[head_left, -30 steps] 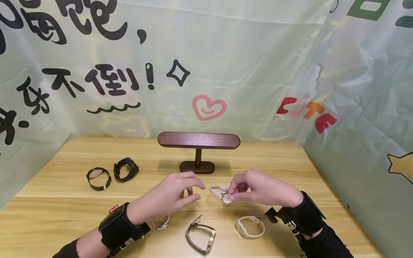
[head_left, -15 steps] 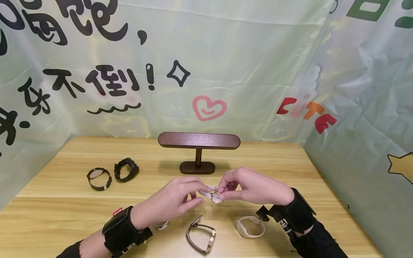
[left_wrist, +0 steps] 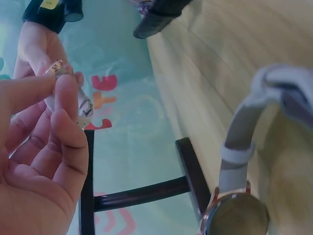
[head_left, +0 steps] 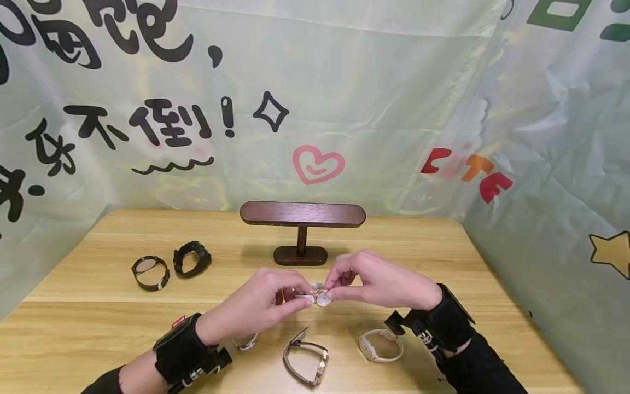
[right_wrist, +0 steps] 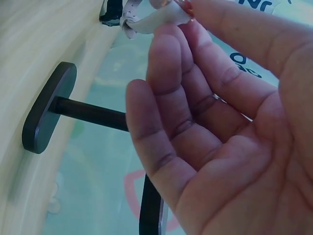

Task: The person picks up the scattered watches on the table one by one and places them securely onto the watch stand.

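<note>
A white-strapped wristwatch (head_left: 322,298) with a round, gold-rimmed dial is held between both hands above the table. My right hand (head_left: 379,282) pinches it at the dial side between thumb and fingertips. From the other side my left hand (head_left: 268,301) pinches the white strap between thumb and forefinger. The left wrist view shows the buckle end of the strap (left_wrist: 84,105) beside the left fingers. In the right wrist view, part of the white strap (right_wrist: 159,19) shows above the curled fingers.
A dark wooden T-shaped display stand (head_left: 302,214) stands behind the hands. Two black watches (head_left: 193,259) lie at the left. Nearer the front are a brown-strapped watch (head_left: 306,358), a cream watch (head_left: 381,346) and a white-strapped watch (head_left: 246,343), partly hidden by the left wrist.
My right hand has moved left with the white-strapped watch. My left hand has come to the strap and now pinches it. The other watches and the stand have stayed put.
</note>
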Demonstrator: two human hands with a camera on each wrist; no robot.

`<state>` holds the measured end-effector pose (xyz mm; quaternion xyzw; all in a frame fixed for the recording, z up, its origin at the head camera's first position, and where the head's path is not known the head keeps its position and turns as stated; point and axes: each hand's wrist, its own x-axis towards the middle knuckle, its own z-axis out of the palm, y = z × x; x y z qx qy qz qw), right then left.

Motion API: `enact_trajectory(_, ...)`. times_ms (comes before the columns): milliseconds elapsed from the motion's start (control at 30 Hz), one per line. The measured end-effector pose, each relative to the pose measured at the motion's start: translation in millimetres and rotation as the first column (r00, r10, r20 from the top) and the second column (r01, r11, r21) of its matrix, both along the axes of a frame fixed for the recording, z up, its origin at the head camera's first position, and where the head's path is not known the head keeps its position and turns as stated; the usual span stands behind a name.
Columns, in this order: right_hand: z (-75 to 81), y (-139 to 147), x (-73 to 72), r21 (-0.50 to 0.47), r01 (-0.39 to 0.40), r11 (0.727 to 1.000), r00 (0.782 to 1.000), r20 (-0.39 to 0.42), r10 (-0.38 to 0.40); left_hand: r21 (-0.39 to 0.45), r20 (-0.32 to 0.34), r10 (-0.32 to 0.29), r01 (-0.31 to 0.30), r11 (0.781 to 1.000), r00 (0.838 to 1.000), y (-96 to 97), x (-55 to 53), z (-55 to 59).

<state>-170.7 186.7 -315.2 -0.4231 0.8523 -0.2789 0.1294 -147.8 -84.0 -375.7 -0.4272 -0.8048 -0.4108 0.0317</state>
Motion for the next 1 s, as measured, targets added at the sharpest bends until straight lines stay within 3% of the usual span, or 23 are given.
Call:
enact_trajectory(200, 0.0, 1, -1.4, -0.055, 0.006, 0.998, 0.999, -0.048, -0.008, 0.058, 0.090, 0.015, -0.021, 0.998, 0.996, -2.2, 0.1, 1.9)
enact_trajectory(433, -3.8, 3, -4.0, -0.064, 0.086, 0.994, 0.990, -0.111, -0.092, 0.136, 0.188, 0.034, -0.060, 0.989, 0.982, -2.6, 2.0, 3.8)
enact_trajectory(767, -10.8, -4, -5.4, -0.197, 0.110, 0.974, 0.945, -0.284, -0.164, 0.252, 0.279, 0.029, -0.102, 0.962, 0.960, 0.2, 5.2, 5.4)
enact_trajectory(1000, -12.8, -9, -3.5, -0.277, 0.087, 0.957, 0.925, -0.333, -0.181, 0.274, 0.356, 0.005, -0.110, 0.955, 0.935, 2.9, 9.5, 6.1)
